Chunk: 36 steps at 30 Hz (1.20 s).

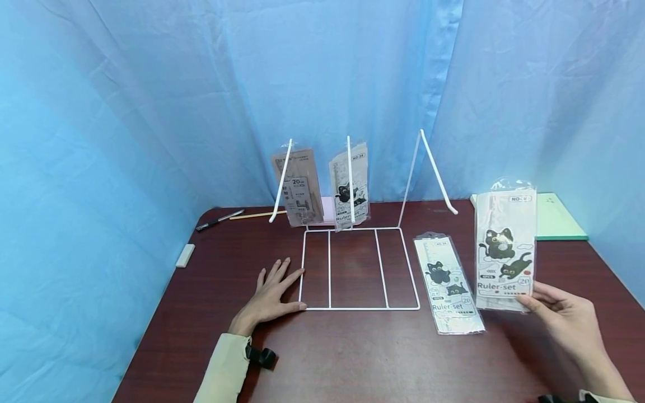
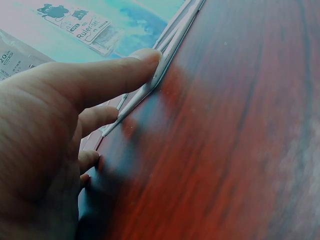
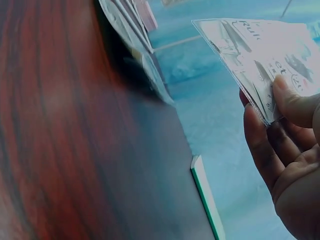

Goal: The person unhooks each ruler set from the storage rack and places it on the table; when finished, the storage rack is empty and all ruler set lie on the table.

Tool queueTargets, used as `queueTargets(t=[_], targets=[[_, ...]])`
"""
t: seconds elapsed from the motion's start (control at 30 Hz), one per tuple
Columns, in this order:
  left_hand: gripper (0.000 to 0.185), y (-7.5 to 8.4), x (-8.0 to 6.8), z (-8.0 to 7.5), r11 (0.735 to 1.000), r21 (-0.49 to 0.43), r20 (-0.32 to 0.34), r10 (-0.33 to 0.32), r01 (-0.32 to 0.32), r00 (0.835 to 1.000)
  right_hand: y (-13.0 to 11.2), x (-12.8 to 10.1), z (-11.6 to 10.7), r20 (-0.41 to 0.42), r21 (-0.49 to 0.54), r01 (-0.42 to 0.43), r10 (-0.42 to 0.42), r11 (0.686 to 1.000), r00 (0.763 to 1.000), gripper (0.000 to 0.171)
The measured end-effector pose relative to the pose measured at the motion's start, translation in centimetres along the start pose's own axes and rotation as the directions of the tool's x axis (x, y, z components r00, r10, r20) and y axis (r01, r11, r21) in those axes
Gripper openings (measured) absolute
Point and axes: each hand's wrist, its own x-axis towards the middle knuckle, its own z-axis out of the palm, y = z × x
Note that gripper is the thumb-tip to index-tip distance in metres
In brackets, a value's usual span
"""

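A ruler set pack (image 1: 505,249) is pinched upright by the right hand (image 1: 564,314); the white wire rack (image 1: 360,268) is touched by the flat, open-fingered left hand (image 1: 272,294) on the desk (image 1: 353,358).

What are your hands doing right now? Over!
Left grip flat, steadying wire rack. Right grip pinching ruler set upright. Another pack flat beside rack; path clear.

- The held packet (image 1: 505,246) reads "Ruler-set" and "20"; its top label is only partly legible.
- The packet lying on the table (image 1: 447,284) reads "Ruler set" and "20".
- The brown packet in the rack (image 1: 298,187) shows "20".
- The white packet in the rack (image 1: 349,186) shows "Ruler set".
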Motion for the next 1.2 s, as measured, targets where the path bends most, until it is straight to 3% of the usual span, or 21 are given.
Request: queueTargets(t=[0.13, 0.43, 0.63, 0.77, 0.93, 1.1, 1.2], targets=[[0.085, -0.1, 0.0, 0.1, 1.000, 0.000, -0.003, 0.000, 0.000, 1.000, 0.8, 0.0, -0.3, 0.028, -0.043, -0.048, 0.050, 0.998, 0.998, 0.031], [0.084, 0.0, 0.0, 0.1, 1.000, 0.002, -0.003, -0.005, 0.005, 1.000, 3.6, -0.4, -1.2, 0.111, -0.040, -0.199, 0.202, 0.979, 0.973, 0.026], [0.084, 0.0, 0.0, 0.0, 1.000, -0.001, -0.004, -0.002, 0.002, 1.000, 5.0, -0.8, -1.4, 0.182, 0.028, -0.232, 0.223, 0.972, 0.958, 0.046], [0.085, 0.0, 0.0, 0.1, 1.000, 0.003, -0.003, -0.002, 0.002, 1.000, 5.7, -0.9, -1.6, 0.235, 0.036, -0.262, 0.247, 0.964, 0.940, 0.050], [0.084, -0.1, 0.1, 0.1, 1.000, 0.008, -0.007, 0.000, 0.000, 1.000, 6.3, -0.9, -1.9, 0.288, -0.028, -0.298, 0.293, 0.954, 0.912, 0.029], [0.083, -0.1, 0.1, 0.1, 1.000, 0.001, -0.005, 0.002, -0.002, 1.000, 6.5, -0.7, -1.8, 0.338, -0.109, -0.314, 0.332, 0.943, 0.881, 0.060], [0.082, -0.1, 0.1, 0.1, 1.000, 0.000, -0.001, 0.002, -0.002, 1.000, 6.5, -0.7, -1.8, 0.355, -0.141, -0.323, 0.353, 0.936, 0.866, 0.062]])
